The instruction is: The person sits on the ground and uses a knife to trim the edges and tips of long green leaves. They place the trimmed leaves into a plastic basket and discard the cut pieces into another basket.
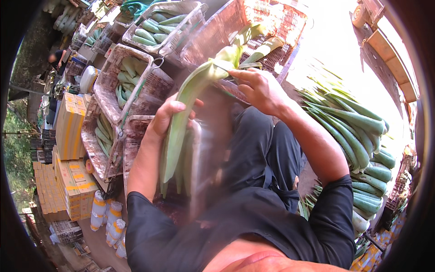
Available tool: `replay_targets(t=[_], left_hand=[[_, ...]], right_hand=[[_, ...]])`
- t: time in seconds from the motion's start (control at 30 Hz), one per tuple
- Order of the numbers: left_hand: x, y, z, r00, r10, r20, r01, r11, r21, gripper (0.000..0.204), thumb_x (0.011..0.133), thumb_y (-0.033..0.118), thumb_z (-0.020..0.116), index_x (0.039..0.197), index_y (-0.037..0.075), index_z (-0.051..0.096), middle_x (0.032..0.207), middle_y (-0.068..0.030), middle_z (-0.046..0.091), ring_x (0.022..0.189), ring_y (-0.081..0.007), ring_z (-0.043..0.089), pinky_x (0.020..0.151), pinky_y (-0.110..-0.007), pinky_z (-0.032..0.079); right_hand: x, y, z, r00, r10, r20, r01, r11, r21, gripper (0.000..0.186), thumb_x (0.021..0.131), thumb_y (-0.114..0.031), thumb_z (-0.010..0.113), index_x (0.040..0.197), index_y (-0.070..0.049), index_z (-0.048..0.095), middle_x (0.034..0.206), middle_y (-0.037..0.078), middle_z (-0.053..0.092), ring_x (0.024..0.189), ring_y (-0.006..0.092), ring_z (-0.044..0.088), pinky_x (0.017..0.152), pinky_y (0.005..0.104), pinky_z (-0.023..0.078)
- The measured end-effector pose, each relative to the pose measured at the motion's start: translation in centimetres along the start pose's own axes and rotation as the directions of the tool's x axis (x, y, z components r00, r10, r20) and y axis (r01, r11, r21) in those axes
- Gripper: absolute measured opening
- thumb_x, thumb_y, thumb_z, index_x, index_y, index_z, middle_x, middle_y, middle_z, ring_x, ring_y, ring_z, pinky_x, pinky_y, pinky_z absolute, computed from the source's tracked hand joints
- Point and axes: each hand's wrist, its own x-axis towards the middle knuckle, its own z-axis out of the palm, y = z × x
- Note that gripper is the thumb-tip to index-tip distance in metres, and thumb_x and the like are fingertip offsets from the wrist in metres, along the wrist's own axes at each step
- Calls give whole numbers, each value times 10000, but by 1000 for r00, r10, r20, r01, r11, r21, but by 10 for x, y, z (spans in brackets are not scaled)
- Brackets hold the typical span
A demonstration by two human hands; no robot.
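Observation:
A long, broad pale-green aloe leaf hangs in front of me, its upper end bent over toward the right and its tip pointing down. My left hand is closed around its middle, thumb on the near face. At the bent upper end, my right hand is closed, with what looks like a thin knife blade showing at its fingertips against the leaf; any handle is hidden. Beyond it, pale trimmed leaf pieces lie in a large mud-stained crate. More leaves hang below my left hand, partly blurred.
Dirty crates holding aloe leaves stand on the left, with another leaf-filled crate farther off. Bundled aloe leaves are piled at the right. Cardboard boxes and white wrapped bundles stand at the far left. A person is in the background.

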Motion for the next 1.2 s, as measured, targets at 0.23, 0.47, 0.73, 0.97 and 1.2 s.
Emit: replay_targets(t=[0.23,0.47,0.73,0.97,1.2], left_hand=[[39,37,-7,991,114,-68,-94,964,249,690,716,360,594,1271,-22,443,1041,-122,557,712,-108,549,571,-242,504],[96,59,-14,963,244,-116,-199,930,309,525,770,336,556,1101,-72,571,746,-67,606,590,-137,592,555,-256,527],[112,50,-9,893,449,-15,-398,776,-489,653,758,455,528,1214,-10,484,1031,-206,605,782,-277,610,648,-398,530],[135,11,32,882,424,206,-179,705,-687,730,835,487,537,1340,-10,362,1179,-244,519,844,-258,532,721,-384,463],[199,5,99,932,39,361,108,919,-378,724,839,629,547,1138,-30,518,969,-126,625,715,-255,616,615,-428,546]], right_hand=[[32,28,-9,996,58,-73,-58,998,11,395,792,-65,575,1184,-68,625,1015,227,640,953,366,618,859,425,478],[69,68,8,951,73,-300,-31,989,145,433,857,-116,579,1290,-103,564,1007,172,677,780,178,640,742,326,514],[-36,93,51,691,716,-94,-520,584,624,412,810,-132,686,1169,14,546,766,38,588,628,107,557,540,261,471],[-72,10,21,810,526,-258,-236,696,678,233,816,-136,717,992,-43,594,697,41,599,562,103,560,462,235,436],[-100,-29,-12,866,353,-355,-292,932,214,466,740,-266,734,1106,-30,565,899,168,624,869,351,621,790,431,493]])
